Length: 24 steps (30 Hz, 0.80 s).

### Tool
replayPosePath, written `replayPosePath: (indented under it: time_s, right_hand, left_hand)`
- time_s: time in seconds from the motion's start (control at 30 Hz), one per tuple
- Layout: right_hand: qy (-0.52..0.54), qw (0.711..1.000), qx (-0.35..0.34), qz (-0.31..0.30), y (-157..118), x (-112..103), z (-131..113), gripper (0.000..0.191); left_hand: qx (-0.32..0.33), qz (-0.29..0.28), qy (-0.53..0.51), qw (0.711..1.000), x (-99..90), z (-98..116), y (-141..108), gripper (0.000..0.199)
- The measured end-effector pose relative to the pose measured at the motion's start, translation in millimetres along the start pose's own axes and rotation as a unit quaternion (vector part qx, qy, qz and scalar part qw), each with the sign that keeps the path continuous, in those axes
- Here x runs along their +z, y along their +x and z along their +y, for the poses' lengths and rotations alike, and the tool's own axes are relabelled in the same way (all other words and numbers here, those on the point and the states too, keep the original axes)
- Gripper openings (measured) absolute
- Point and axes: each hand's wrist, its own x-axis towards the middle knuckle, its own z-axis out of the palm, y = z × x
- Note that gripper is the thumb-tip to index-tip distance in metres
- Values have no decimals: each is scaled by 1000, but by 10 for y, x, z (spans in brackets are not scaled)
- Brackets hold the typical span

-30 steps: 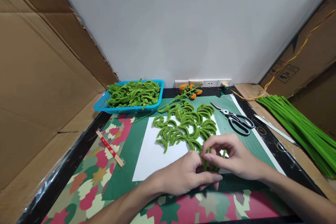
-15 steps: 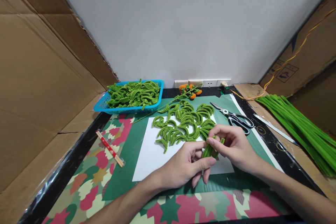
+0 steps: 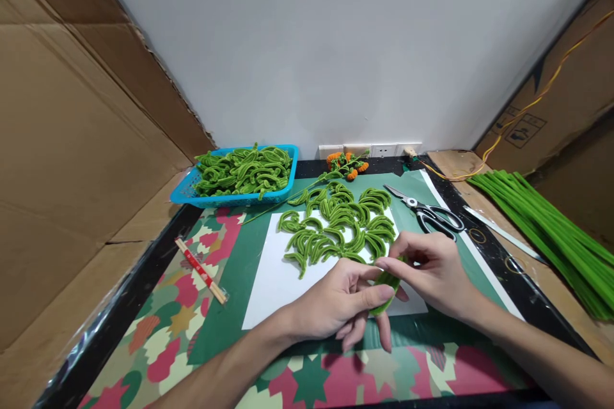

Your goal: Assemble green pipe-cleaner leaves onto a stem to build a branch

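Between my two hands are short green fuzzy pipe-cleaner pieces [image 3: 386,282], partly covered by the fingers. My left hand [image 3: 343,303] is closed on their lower part, thumb on top. With thumb and index finger, my right hand [image 3: 426,271] pinches the upper end. Just beyond the hands, many curved green pipe-cleaner pieces [image 3: 343,223] lie in small clusters on a white sheet of paper [image 3: 268,287]. Black-handled scissors [image 3: 426,209] rest partly open to the right of these clusters.
A blue basket [image 3: 230,200] heaped with green pieces stands at back left. Wrapped chopsticks [image 3: 201,270] lie at left. An orange-tipped stem [image 3: 330,174] is at the back. Long green pipe cleaners [image 3: 551,236] and a white strip [image 3: 503,235] lie at right.
The green pieces between my hands have tilted and now point down toward me. My right hand has shifted slightly right, and my left hand's lower fingers have spread.
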Motion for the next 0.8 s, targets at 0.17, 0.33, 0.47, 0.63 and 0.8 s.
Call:
replayPosePath:
  time_s: [0.17,0.33,0.47,0.63,0.8]
  right_hand:
    - [-93,991,-87,28,-16,-18,14,38]
    - [-74,994,-63,50,25,-27,-1,38]
    - [-25,999,-26,34,40,-16,6,33]
    - [-10,1000,-16,23,22,23,58,31]
    - [-8,999,-35,16,33,24,69,20]
  left_hand:
    - [18,45,14,999,33,-4,8,39]
    - [94,170,60,979,83,-14,16,33]
    - [134,224,74,963,55,-28,22,33]
    - [116,198,19,973,17,-50,59,36]
    - [131,208,-6,969,12,-35,71,35]
